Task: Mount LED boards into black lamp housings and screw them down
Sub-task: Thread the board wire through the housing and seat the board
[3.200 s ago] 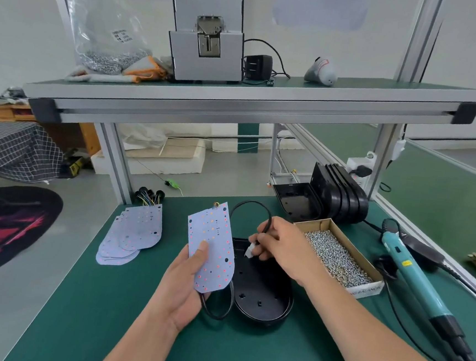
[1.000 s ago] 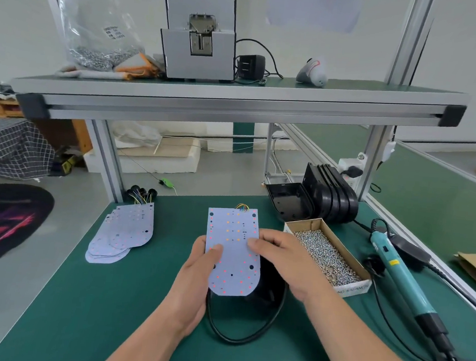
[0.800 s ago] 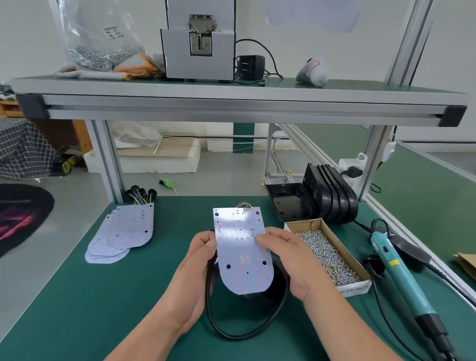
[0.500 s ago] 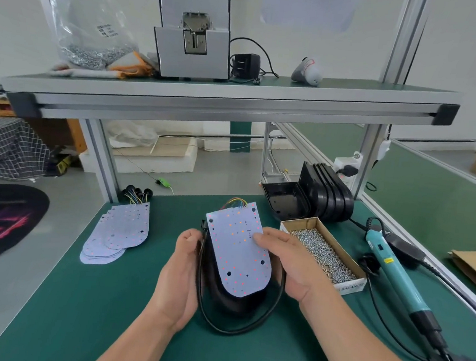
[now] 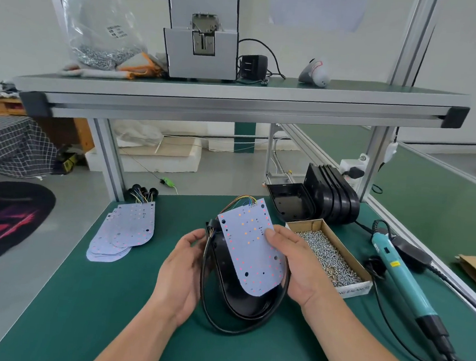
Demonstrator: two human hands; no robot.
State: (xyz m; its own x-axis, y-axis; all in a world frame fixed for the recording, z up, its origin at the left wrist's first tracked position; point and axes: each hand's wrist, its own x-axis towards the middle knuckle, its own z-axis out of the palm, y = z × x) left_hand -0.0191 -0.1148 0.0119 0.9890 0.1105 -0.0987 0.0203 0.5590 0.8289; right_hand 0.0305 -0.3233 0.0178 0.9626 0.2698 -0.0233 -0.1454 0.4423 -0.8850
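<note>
A white LED board [image 5: 249, 247] with coloured wires at its far end lies tilted over a black lamp housing [image 5: 238, 298] in the middle of the green mat. My right hand [image 5: 295, 266] grips the board's right edge, thumb on top. My left hand [image 5: 183, 270] cups the housing's left side by the black cable [image 5: 206, 301] that loops round the housing. The housing's inside is mostly hidden by the board.
A stack of LED boards [image 5: 124, 231] lies at the left. A cardboard box of screws [image 5: 329, 254] stands to the right, black housings [image 5: 327, 196] behind it. A teal electric screwdriver [image 5: 403, 284] lies at the far right. An overhead shelf [image 5: 238, 97] carries a screw feeder.
The board came down from being held up in my left hand and now sits tilted over the housing. My right hand took its right edge; my left hand moved to the housing's side.
</note>
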